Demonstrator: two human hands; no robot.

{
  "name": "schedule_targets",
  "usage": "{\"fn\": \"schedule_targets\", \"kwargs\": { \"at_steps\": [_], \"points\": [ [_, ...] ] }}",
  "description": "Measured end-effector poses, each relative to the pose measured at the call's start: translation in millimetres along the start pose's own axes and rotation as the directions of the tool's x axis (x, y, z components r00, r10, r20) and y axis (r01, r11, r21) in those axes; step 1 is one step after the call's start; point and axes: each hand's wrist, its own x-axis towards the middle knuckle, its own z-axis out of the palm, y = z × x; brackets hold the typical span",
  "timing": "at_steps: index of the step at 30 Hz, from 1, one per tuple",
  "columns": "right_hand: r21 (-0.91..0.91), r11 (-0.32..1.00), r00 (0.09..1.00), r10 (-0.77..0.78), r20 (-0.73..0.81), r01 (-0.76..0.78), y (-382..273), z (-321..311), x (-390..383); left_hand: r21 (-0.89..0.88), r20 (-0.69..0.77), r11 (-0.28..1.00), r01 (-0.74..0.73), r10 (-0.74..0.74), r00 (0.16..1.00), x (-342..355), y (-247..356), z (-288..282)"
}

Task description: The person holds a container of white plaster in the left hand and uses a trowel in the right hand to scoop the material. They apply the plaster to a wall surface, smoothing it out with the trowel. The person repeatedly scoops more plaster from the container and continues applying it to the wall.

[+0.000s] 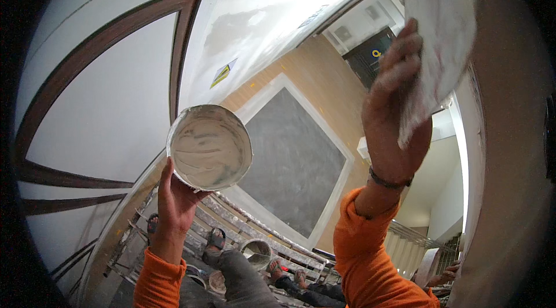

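My left hand (176, 201) is closed round the lower rim of a round tub (251, 149), its thumb up against the side. Pale, creamy filler paste (207, 149) with wavy scrape marks covers the bottom of the tub. Raised high on the right, my right hand (399, 102) grips a thin, flat white piece (445, 41) that looks like a flexible spreader smeared with filler. Its exact kind is blurred. The fingers lie along its left edge, and its lower end covers part of the palm.
I stand on a paste-spattered slatted platform (226, 218), above a floor with a dark grey square (292, 163). A bucket (256, 250) stands by my feet. Another person's foot (300, 277) and hand (443, 276) show nearby. A dark-trimmed white wall (104, 94) rises at left.
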Motion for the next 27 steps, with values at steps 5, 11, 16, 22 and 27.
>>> {"fn": "schedule_targets", "kwargs": {
  "at_steps": [5,11,16,22,27],
  "points": [
    [0.037,0.987,0.987,-0.156,-0.031,0.157,-11,7,-50,-0.016,0.011,1.0,0.009,-0.009,1.0,-4,3,-2],
    [-0.38,0.896,0.92,-0.327,-0.215,0.23,0,0,-84,-0.1,0.013,0.993,0.057,-0.056,0.998,-12,-2,-6],
    [-0.971,0.11,0.738,-0.633,-0.232,-0.211,97,26,-50,-0.1,-0.049,0.994,0.036,-0.041,0.998,-30,3,-27],
    [-0.517,0.65,0.804,-0.579,0.136,0.556,86,14,-23,-0.065,-0.183,0.997,0.05,-0.061,0.981,-52,6,-50],
    [-0.688,0.387,0.706,-0.659,0.26,0.614,93,40,4,-0.025,-0.253,0.999,0.041,-0.046,0.967,-61,10,-58]
  ]
}}
